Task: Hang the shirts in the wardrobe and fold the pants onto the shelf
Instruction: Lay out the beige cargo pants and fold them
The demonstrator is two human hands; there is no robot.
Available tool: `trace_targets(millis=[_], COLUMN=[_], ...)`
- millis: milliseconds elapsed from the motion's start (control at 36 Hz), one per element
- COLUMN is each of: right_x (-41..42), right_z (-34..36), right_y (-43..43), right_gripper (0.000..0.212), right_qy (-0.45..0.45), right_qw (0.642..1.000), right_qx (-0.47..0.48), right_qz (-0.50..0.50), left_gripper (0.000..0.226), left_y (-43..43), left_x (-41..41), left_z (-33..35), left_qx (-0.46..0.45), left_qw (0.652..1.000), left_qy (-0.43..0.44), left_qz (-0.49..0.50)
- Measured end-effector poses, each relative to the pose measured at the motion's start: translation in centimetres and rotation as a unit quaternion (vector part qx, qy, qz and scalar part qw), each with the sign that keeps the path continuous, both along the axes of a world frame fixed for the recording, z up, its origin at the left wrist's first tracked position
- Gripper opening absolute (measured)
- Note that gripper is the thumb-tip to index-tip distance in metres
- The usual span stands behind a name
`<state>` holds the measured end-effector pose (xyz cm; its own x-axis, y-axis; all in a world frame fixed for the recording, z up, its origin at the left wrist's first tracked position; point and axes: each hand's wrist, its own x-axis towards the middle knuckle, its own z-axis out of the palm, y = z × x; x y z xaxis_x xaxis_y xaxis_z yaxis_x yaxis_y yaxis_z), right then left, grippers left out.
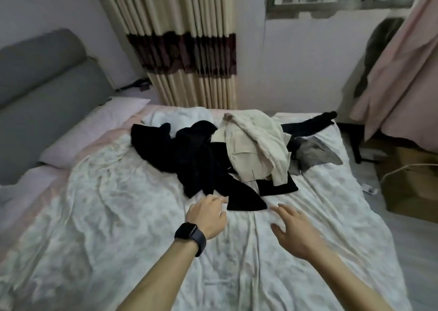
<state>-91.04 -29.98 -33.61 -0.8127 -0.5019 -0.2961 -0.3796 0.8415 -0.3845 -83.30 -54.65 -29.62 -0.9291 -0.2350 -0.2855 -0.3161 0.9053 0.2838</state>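
Left hand [207, 216]: stretched forward, a smartwatch [189, 236] worn on the wrist and a ring [220, 199] on one finger. The fingers are bent down at the near edge of the black fabric, but whether any cloth is pinched cannot be told.
Right hand [291, 230]: held just above the bedding with fingers spread and straight. Nothing is held, and the fingertips are near the black flap but apart from it.
Bed cover [118, 216]: pale, patterned and crumpled; the whole pile is carried on it.
Black flap [244, 203]: the nearest part of the pile, laid flat between the two hands.
Black garments [196, 159]: heaped in the middle of the bed. Shirts cannot be told from pants in the tangle.
Beige garment [253, 149]: laid over the right side of the black heap, with a pocket and seams visible.
Grey garment [315, 153]: partly tucked under the beige one, toward the far right edge of the bed.
Background: a pillow [94, 130] at the left and a striped curtain [189, 50] behind the bed. No wardrobe or shelf is in view.
Step in hand: the first reach into the pile is judged to be under way, with no piece yet lifted.
Next move: the black flap should be gripped by both hands and drawn clear of the heap, so that the piece can be identified as shirt or pants before it is hung or folded.
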Motion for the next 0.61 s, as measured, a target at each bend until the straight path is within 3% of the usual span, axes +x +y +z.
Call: trace_targets(millis=[361, 500, 611], right_x=[-9.9, -9.3, -9.3], right_z=[-24.9, -33.8, -37.4], right_y=[3.5, 5.5, 4.5], right_gripper=[0.071, 0.071, 0.071], right_qy=[-0.083, -0.007, 0.029], right_qw=[0.977, 0.980, 0.979], right_qx=[0.143, 0.117, 0.093], right_qz=[-0.131, -0.158, -0.181], left_gripper=[0.057, 0.067, 0.083], left_y=[2.3, 5.1, 5.4], left_x=[-18.3, -25.2, -31.3], left_z=[-21.2, -25.7, -27.9], left_qx=[-0.085, -0.195, -0.278], left_qw=[0.984, 0.951, 0.893], left_qy=[-0.062, 0.043, 0.143], left_qz=[-0.146, -0.235, -0.324])
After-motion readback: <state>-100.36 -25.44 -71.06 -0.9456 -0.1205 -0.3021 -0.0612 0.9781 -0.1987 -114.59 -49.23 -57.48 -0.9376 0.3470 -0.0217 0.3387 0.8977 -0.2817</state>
